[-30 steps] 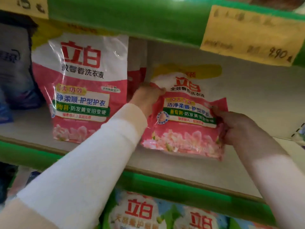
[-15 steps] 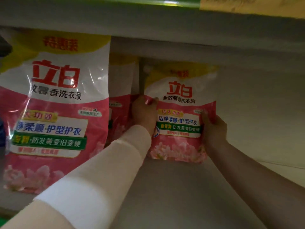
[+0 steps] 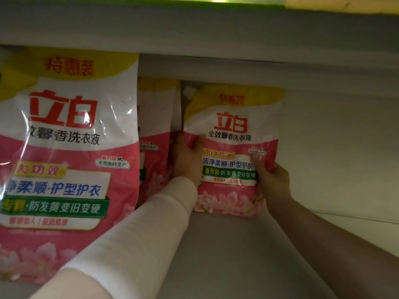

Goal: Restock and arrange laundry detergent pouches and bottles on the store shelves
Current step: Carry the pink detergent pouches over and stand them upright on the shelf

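Two hands hold one pouch [image 3: 233, 147] in the head view. The left hand [image 3: 187, 160] wraps its fingers round the pouch's left edge with the thumb on the front. The right hand [image 3: 273, 182] pinches the lower right edge the same way, so both are clamped on it.

The pouch stands upright, deep on the shelf [image 3: 216, 255]. Its bottom edge looks to be on the shelf floor, and its top is just under the shelf above [image 3: 194, 29]. Whether its back touches the rear wall [image 3: 334, 147] I cannot tell.

**Risks**
- The pouch is soft and probably full of liquid. If the hands let go before it sits flat on its base, it may slump forward or fold at the middle.
- The left wrist and its white sleeve [image 3: 133, 234] sit just beside the neighbouring pouch [image 3: 157, 134], so drawing that arm out carelessly could drag or tip it.
- The spout at the held pouch's top left corner is close under the upper shelf and might catch there if the pouch is lifted.

**Count**
- Pouches: three for certain. One is held, one is the large front pouch [image 3: 69, 147] at the left, and one stands behind that. A thin edge beside that rear one may be a fourth.
- Bottles: none in view.
- Hands: two.
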Demonstrator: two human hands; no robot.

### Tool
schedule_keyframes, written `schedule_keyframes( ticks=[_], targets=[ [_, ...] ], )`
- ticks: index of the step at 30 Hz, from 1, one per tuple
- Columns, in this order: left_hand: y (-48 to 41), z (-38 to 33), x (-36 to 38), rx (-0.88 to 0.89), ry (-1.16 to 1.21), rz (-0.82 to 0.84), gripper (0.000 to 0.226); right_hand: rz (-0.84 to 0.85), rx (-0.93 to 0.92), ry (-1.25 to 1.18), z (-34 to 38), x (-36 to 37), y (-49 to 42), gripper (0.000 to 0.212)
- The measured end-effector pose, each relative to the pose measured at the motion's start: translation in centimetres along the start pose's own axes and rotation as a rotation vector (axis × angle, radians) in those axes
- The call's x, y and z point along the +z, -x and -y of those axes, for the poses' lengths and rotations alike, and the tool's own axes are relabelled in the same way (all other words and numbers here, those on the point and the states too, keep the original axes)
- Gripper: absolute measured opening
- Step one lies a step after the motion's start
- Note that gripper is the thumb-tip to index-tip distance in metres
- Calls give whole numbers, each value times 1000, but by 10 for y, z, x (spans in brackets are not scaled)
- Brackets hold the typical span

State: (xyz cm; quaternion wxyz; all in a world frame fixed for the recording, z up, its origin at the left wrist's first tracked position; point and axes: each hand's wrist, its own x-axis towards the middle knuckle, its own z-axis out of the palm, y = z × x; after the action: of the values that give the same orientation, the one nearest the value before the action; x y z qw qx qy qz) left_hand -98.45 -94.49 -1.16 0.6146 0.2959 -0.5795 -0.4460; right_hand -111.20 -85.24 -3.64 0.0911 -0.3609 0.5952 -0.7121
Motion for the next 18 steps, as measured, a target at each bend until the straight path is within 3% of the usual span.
schedule_keyframes(
  ticks=[2, 4, 6, 8, 12, 18],
  targets=[
    [9, 0, -3, -42, -85, 20, 63, 170, 80, -59, -4, -5, 11, 13],
    [24, 1, -8, -59, -115, 46, 85, 297, 136, -88, -9, -8, 19, 32],
    [39, 5, -12, -67, -116, 101, 98, 314, 133, -50, -11, -13, 22, 48],
    [48, 11, -16, -85, -147, 167, 107, 328, 108, -29, -10, -17, 22, 44],
    [42, 13, -12, -98, -169, 198, 107, 291, 26, -3, -8, -18, 19, 23],
    [36, 16, -4, -83, -173, 211, 99, 201, 30, 4, -20, -13, 8, 27]
  ],
)
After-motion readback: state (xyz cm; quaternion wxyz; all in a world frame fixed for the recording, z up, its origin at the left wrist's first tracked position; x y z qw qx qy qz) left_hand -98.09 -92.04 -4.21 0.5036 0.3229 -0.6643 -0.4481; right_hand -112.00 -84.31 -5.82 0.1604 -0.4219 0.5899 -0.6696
